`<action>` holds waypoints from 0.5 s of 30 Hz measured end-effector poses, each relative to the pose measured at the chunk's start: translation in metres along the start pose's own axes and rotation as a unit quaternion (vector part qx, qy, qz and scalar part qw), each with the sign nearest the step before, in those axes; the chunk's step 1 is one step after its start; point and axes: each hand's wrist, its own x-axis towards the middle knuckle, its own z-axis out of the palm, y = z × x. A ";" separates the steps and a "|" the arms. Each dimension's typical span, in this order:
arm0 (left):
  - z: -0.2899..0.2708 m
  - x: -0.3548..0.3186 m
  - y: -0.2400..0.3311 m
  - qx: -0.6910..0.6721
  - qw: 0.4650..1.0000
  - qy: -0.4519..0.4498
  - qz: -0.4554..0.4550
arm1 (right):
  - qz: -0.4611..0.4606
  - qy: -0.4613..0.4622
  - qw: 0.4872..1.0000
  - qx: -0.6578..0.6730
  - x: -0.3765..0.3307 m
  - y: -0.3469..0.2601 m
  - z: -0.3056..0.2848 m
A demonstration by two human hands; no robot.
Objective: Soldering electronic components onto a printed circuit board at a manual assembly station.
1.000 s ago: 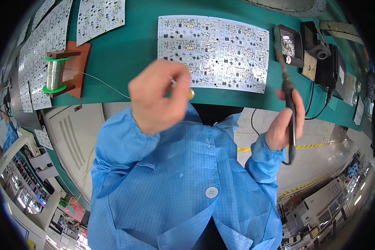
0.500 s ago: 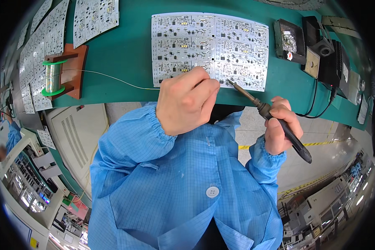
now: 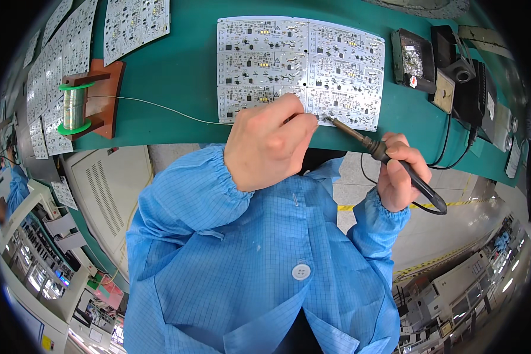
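Observation:
A white circuit board panel (image 3: 301,53) lies on the green bench mat, divided into several repeating sections. My right hand (image 3: 402,171) grips a soldering iron (image 3: 369,145) by its dark handle, its tip at the lower edge of the panel's right half. Over the panel's lower middle, my left hand (image 3: 272,141) is closed with the fingers pinched on solder wire (image 3: 159,106). That thin strand runs from a spool (image 3: 75,109) with green flanges on a reddish-brown stand (image 3: 111,100). The wire's end near the iron's tip is too small to make out.
More white circuit boards (image 3: 137,26) lie at the far left. On the right stand a black box of metallic bits (image 3: 413,59), a soldering iron holder (image 3: 463,72) with a yellowish pad (image 3: 444,91), and a black unit (image 3: 481,100) with cables. The bench's near edge runs below the panel.
The panel has shifted slightly right. My left hand has moved a little right with the wire. The iron's handle end has risen slightly and its tip has moved right; its cable now shows.

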 end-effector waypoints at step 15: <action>-0.026 0.001 -0.003 0.032 0.998 0.048 -0.024 | -0.085 -0.016 0.995 -0.057 0.007 -0.007 0.008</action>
